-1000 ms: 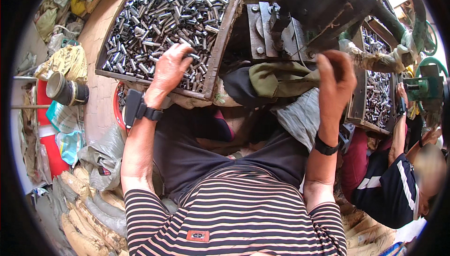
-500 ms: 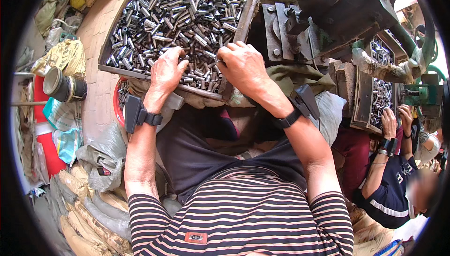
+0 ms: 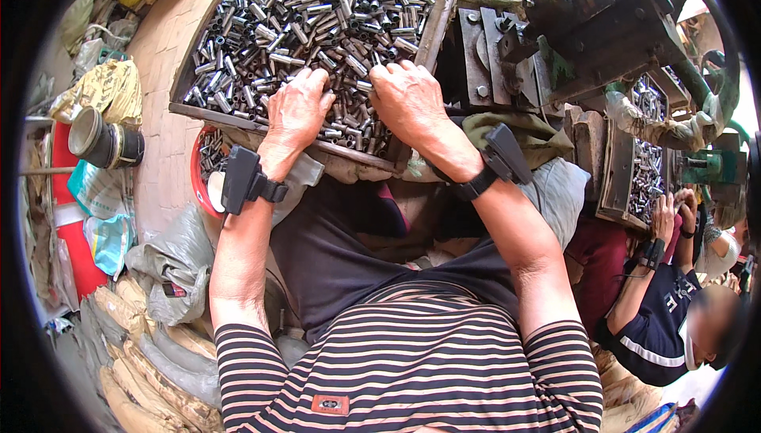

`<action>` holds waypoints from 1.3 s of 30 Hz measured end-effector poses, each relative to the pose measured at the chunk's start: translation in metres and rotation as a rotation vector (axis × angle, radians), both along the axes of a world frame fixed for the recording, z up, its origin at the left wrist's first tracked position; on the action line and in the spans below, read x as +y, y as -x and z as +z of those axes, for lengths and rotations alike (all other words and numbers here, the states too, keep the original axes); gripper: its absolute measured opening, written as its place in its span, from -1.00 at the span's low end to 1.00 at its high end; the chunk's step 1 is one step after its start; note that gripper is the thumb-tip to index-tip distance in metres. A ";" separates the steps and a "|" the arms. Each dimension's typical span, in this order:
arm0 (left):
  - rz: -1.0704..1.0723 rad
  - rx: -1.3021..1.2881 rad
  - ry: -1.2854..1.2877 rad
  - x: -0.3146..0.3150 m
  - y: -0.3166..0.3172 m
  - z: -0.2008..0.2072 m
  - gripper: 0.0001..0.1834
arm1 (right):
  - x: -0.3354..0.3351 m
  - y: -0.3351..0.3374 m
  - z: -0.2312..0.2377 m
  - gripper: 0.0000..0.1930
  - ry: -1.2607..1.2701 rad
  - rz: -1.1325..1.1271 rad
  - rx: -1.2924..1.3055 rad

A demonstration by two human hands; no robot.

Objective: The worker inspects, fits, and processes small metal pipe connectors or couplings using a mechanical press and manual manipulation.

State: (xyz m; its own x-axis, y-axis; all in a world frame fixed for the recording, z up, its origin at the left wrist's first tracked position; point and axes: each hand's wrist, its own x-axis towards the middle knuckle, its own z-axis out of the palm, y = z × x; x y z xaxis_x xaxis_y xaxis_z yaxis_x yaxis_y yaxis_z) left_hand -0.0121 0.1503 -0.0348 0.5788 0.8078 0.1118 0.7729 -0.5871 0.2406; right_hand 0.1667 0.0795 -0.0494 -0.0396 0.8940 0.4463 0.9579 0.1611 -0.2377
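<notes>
A shallow wooden tray (image 3: pixel 246 120) is heaped with short, shiny metal tubes (image 3: pixel 317 9). My left hand (image 3: pixel 296 112) is over the tray's near part, its fingers curled down and pressed together among the tubes; whatever they hold is hidden. Beside it on the right, my right hand (image 3: pixel 412 100) is closed too, thumb and forefinger pinched. A bright tube end shows at those fingertips, and the rest of the grip is covered by the hand.
A dark metal machine (image 3: pixel 507 60) stands right of the tray. Left of my knees is a red basin (image 3: pixel 200 171) with more tubes. Farther right, a co-worker's hands (image 3: pixel 670 215) work at another tube-filled tray (image 3: pixel 614 175). Stuffed sacks (image 3: pixel 154 369) lie at lower left.
Both hands have shifted slightly, the left one to the right and the right one a little farther over the tubes. The whole view has also moved a little.
</notes>
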 end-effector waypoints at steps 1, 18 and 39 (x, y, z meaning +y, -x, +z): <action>0.005 0.001 -0.002 0.001 0.003 0.000 -0.73 | -0.005 -0.001 0.007 -0.95 -0.010 0.014 0.060; 0.025 -0.287 0.000 -0.010 -0.017 -0.008 -0.78 | -0.082 -0.037 0.046 -0.82 0.142 0.057 0.812; 0.054 -0.868 0.717 -0.078 -0.015 0.014 -0.78 | -0.079 -0.013 0.031 -0.73 0.251 0.101 1.052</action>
State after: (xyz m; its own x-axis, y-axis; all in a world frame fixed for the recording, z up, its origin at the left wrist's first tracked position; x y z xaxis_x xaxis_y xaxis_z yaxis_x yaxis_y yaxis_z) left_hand 0.0025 0.0724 -0.0211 0.4931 0.8690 -0.0405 0.1996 -0.0677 0.9775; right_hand 0.1798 0.0004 -0.0182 0.1771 0.9787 0.1043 0.2399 0.0598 -0.9690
